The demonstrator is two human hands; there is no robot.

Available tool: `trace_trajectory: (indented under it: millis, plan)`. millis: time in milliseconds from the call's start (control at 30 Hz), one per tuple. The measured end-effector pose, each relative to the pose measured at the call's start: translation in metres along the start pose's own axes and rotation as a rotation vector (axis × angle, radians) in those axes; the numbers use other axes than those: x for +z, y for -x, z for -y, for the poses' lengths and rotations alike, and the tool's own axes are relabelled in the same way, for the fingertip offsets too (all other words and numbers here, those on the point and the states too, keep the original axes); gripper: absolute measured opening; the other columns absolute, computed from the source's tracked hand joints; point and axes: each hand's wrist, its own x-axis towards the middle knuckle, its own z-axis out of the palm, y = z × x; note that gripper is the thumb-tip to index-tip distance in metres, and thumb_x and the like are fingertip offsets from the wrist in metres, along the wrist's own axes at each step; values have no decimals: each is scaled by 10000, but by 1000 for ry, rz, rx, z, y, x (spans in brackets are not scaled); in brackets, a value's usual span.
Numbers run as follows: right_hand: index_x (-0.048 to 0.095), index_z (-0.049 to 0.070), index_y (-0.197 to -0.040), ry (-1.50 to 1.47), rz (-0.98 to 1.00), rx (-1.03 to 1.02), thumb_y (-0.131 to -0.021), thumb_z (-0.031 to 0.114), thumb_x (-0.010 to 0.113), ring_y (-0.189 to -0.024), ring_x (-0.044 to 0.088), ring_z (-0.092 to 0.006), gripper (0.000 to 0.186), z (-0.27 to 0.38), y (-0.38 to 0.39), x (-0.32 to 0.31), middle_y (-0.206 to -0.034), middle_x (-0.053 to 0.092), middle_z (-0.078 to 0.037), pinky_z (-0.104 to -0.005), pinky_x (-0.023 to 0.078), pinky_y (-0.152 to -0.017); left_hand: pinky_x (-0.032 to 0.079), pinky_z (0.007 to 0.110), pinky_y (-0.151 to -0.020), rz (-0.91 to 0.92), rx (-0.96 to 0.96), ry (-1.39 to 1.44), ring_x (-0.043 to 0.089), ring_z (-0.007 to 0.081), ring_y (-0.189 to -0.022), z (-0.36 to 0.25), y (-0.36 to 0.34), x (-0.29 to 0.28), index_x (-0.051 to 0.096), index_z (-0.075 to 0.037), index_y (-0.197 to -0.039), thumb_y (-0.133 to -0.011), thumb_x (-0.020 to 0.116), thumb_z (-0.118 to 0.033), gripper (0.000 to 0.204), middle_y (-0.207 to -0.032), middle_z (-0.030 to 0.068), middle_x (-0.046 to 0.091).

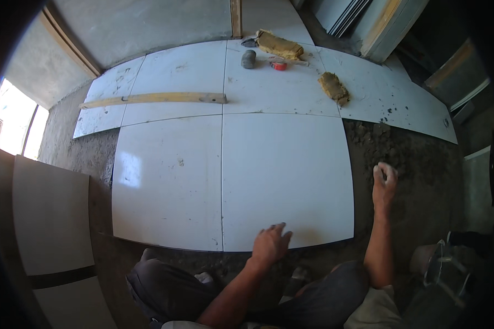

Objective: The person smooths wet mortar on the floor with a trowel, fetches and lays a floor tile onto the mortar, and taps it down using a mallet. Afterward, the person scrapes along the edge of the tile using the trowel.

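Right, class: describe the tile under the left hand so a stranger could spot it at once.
Start at the laid white floor tiles. Take the nearest row, bordering the bare mortar bed. The right-hand tile there is yours: only it has the left hand on its near edge.

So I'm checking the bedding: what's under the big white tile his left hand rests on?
Grey mortar bed shows beside the white tile and past its near edge by the left hand; directly beneath is covered.

White floor tile point(288, 181), flat, on mortar bed point(417, 181)
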Motion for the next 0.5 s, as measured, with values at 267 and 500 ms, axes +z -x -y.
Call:
trace_trajectory:
  millis: [267, 500]
  plan:
    - [603, -17, -957, 277, 392, 236, -790, 191, 666, -984, 548, -373, 274, -97, 152, -19, -1021, 564, -213, -435, 441, -878, 455, 430, -939, 105, 22, -12, 578, 365, -1085, -6, -7, 2, 597, -24, -1172, -886, 593, -317, 409, -1173, 186, 616]
    - [624, -15, -885, 223, 334, 304, -734, 205, 701, -914, 567, -360, 277, -117, 209, -43, -954, 570, -196, -430, 458, -818, 242, 553, -1093, -130, -20, -137, 360, 355, -1338, -6, -57, -3, 546, -52, -1252, -880, 599, -323, 464, -1387, 206, 451]
